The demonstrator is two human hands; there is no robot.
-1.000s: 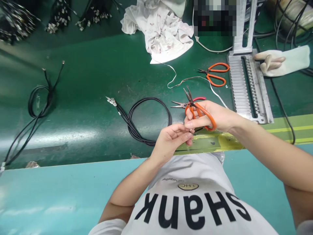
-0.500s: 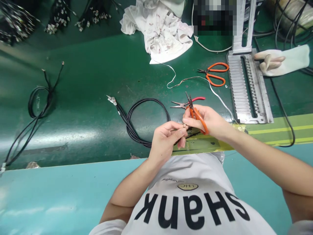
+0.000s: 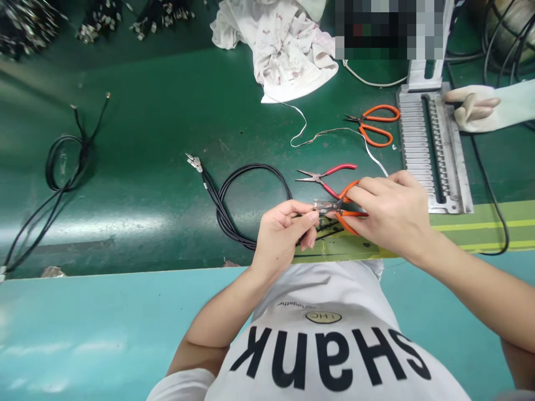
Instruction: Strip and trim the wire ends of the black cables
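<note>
My left hand (image 3: 279,233) is closed in a pinch on the end of a black cable, whose tip is too small to make out. Orange-handled scissors (image 3: 340,206) are in my right hand (image 3: 390,209), fingers on the handles, blades pointing left at my left fingertips. The blades lie along the pinched cable end; whether they touch it I cannot tell. A looped black cable bundle (image 3: 222,207) with metal connectors (image 3: 194,162) rests on the bench just left of my hands. Red-handled pliers (image 3: 318,177) lie right behind the scissors.
A second pair of orange-handled scissors (image 3: 378,126) lies farther back, near a slotted metal fixture (image 3: 455,167) and a white glove (image 3: 510,106). A crumpled white cloth (image 3: 288,55) sits at the back. Another coiled cable (image 3: 52,161) is at left, with connector bundles (image 3: 98,22) behind.
My right hand has turned the scissors from pointing up and away to pointing left, blades now at the cable end, and has shifted right along the handles. My left hand keeps its pinch.
</note>
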